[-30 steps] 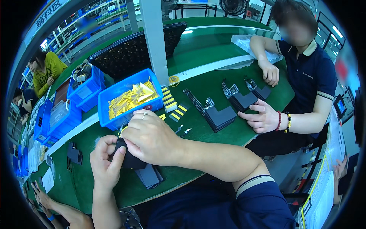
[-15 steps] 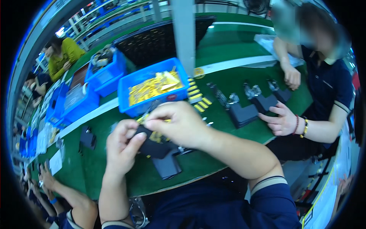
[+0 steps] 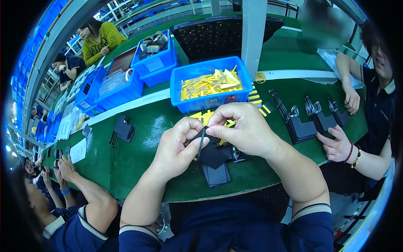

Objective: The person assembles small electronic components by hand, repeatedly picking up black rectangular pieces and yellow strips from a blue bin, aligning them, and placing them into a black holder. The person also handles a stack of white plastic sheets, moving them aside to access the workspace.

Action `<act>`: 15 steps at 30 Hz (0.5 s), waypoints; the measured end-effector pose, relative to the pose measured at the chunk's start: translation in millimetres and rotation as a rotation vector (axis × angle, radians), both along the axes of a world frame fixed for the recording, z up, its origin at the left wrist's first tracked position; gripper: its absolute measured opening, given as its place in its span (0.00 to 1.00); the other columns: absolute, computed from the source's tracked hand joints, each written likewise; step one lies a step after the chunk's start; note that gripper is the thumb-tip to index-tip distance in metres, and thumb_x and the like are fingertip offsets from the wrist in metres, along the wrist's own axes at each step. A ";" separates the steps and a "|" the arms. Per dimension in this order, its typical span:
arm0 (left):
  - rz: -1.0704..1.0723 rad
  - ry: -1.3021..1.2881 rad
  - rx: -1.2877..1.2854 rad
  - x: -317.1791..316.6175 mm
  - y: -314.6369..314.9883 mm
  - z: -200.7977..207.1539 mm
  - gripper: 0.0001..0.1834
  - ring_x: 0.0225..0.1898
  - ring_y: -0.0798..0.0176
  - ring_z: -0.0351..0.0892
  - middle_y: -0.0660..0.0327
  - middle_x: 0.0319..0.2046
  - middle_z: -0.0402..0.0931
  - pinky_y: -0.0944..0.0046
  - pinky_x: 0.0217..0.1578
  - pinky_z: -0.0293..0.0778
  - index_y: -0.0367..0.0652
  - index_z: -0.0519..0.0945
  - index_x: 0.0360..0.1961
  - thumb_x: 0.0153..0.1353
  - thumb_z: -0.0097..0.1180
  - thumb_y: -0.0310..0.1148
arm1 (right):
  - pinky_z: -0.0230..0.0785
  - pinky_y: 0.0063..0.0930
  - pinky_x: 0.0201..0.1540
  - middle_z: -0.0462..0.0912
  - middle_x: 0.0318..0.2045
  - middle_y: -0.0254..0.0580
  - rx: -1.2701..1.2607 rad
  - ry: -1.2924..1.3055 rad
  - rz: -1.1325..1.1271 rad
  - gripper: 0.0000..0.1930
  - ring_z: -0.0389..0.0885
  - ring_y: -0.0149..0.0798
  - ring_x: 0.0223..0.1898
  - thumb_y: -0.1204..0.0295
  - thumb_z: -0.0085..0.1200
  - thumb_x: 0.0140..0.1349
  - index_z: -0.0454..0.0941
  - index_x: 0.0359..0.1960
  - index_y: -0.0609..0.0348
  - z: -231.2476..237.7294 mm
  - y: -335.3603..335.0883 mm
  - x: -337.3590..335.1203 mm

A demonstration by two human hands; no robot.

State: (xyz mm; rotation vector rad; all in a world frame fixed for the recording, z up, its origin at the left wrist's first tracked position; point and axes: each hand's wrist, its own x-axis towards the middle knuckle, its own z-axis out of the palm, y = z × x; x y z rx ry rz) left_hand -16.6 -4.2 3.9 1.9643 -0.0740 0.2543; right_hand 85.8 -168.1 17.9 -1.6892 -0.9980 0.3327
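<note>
Close together over the near edge of the green table [image 3: 176,191], both my hands work at one thin black flat piece. My left hand [image 3: 176,145] is closed, its thumb and fingers gripping the black flat piece [image 3: 201,145], which stands nearly edge-on. The fingertips of my right hand [image 3: 249,132] pinch at its top end; any small part between them is hidden. Just below lies another black flat piece [image 3: 213,157], above a small stack of black flat pieces [image 3: 216,176]. Loose yellow strips [image 3: 201,115] lie behind my hands. Metal bits [image 3: 238,155] show beside my right wrist.
Beyond my hands stands a blue bin [image 3: 212,101] of yellow strips, beside a grey post [image 3: 254,38]. More blue bins [image 3: 117,94] line the left. A co-worker's hand [image 3: 338,145] rests near black pieces with metal parts [image 3: 300,130] at right. Another person's arm [image 3: 94,189] is at left.
The view has swung left, so the table appears shifted rightward. The black piece has turned from showing its broad face to nearly edge-on. Both my hands still grip at it.
</note>
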 end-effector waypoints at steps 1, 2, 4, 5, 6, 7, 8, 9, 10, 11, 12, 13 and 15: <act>0.003 -0.022 0.008 1.3 0.8 -1.6 0.09 0.22 0.75 0.71 0.63 0.19 0.76 0.73 0.25 0.65 0.39 0.69 0.36 0.54 0.56 0.25 | 0.70 0.23 0.31 0.81 0.23 0.39 0.042 -0.029 -0.022 0.06 0.78 0.29 0.26 0.73 0.60 0.52 0.80 0.27 0.64 -3.9 1.5 -0.6; 0.006 -0.043 0.016 2.2 1.4 -1.9 0.09 0.22 0.75 0.71 0.63 0.19 0.76 0.73 0.25 0.65 0.39 0.69 0.36 0.54 0.55 0.25 | 0.70 0.24 0.30 0.81 0.22 0.41 0.085 -0.057 -0.044 0.07 0.79 0.31 0.25 0.72 0.59 0.52 0.80 0.27 0.65 -5.8 2.6 -1.2; 0.005 0.036 -0.010 2.3 2.2 3.0 0.09 0.22 0.75 0.73 0.63 0.20 0.77 0.72 0.25 0.66 0.38 0.69 0.36 0.55 0.55 0.24 | 0.71 0.24 0.31 0.82 0.23 0.42 0.086 0.037 -0.048 0.07 0.80 0.31 0.26 0.72 0.58 0.52 0.81 0.28 0.65 -6.9 1.9 -0.2; 0.004 0.076 -0.023 2.2 2.6 4.6 0.09 0.23 0.75 0.73 0.63 0.20 0.77 0.72 0.25 0.66 0.38 0.69 0.36 0.55 0.54 0.24 | 0.71 0.24 0.31 0.82 0.24 0.42 0.087 0.084 -0.050 0.07 0.80 0.32 0.26 0.72 0.58 0.52 0.81 0.29 0.64 -7.5 0.5 1.0; 0.002 0.045 -0.026 1.8 2.6 2.9 0.09 0.21 0.76 0.70 0.65 0.20 0.75 0.74 0.23 0.64 0.38 0.69 0.37 0.56 0.53 0.24 | 0.71 0.24 0.33 0.83 0.25 0.42 0.039 0.123 -0.035 0.08 0.80 0.32 0.27 0.72 0.58 0.52 0.81 0.30 0.64 -4.9 -1.4 2.5; 0.000 0.013 -0.029 2.3 2.1 -0.5 0.08 0.19 0.78 0.67 0.67 0.20 0.73 0.75 0.20 0.62 0.38 0.69 0.37 0.56 0.53 0.25 | 0.72 0.24 0.33 0.83 0.25 0.42 0.032 0.079 -0.022 0.08 0.80 0.32 0.27 0.72 0.58 0.52 0.81 0.30 0.64 -2.9 -2.9 2.7; -0.003 -0.018 -0.032 1.7 2.4 -2.1 0.08 0.18 0.80 0.64 0.69 0.20 0.71 0.76 0.18 0.59 0.38 0.69 0.37 0.57 0.52 0.25 | 0.72 0.24 0.33 0.83 0.25 0.42 0.024 0.036 -0.009 0.08 0.80 0.32 0.27 0.72 0.58 0.52 0.81 0.30 0.64 -1.2 -3.8 2.8; 0.001 0.003 -0.007 1.3 2.0 -0.8 0.08 0.20 0.77 0.68 0.67 0.21 0.74 0.75 0.21 0.62 0.38 0.69 0.37 0.57 0.52 0.25 | 0.72 0.24 0.33 0.83 0.25 0.42 0.015 -0.006 -0.005 0.08 0.80 0.32 0.27 0.72 0.58 0.52 0.81 0.30 0.64 -1.1 -5.2 3.1; 0.003 0.023 0.018 0.3 1.2 2.1 0.08 0.23 0.74 0.73 0.64 0.22 0.76 0.73 0.24 0.66 0.38 0.69 0.37 0.57 0.52 0.26 | 0.72 0.25 0.33 0.82 0.25 0.43 0.031 0.006 -0.018 0.07 0.81 0.33 0.27 0.73 0.58 0.50 0.81 0.29 0.65 -1.5 -4.6 2.5; 0.006 0.044 0.044 -0.3 0.6 3.4 0.08 0.26 0.72 0.77 0.61 0.23 0.79 0.72 0.27 0.69 0.38 0.69 0.37 0.57 0.52 0.26 | 0.72 0.25 0.32 0.82 0.24 0.44 0.031 -0.052 -0.024 0.07 0.81 0.34 0.27 0.74 0.57 0.50 0.81 0.28 0.65 -0.9 -4.5 1.5; 0.002 0.042 0.046 0.0 0.7 2.3 0.08 0.26 0.71 0.77 0.61 0.23 0.79 0.72 0.27 0.69 0.38 0.69 0.37 0.57 0.52 0.27 | 0.72 0.26 0.32 0.82 0.24 0.45 0.032 -0.110 -0.031 0.06 0.81 0.35 0.27 0.75 0.57 0.49 0.80 0.27 0.65 0.8 -4.4 0.3; -0.003 0.039 0.047 0.2 1.0 0.5 0.09 0.25 0.71 0.77 0.60 0.24 0.79 0.72 0.27 0.69 0.38 0.69 0.38 0.57 0.52 0.27 | 0.72 0.27 0.32 0.81 0.23 0.45 0.033 -0.168 -0.039 0.06 0.81 0.36 0.26 0.75 0.57 0.48 0.80 0.26 0.66 1.7 -4.0 -0.9; -0.007 0.019 0.060 -0.1 0.2 -0.2 0.09 0.25 0.71 0.77 0.60 0.24 0.79 0.72 0.27 0.69 0.38 0.69 0.38 0.57 0.52 0.28 | 0.71 0.29 0.31 0.79 0.22 0.46 0.050 -0.228 -0.045 0.04 0.80 0.40 0.26 0.77 0.56 0.45 0.77 0.24 0.66 0.9 -2.3 -2.7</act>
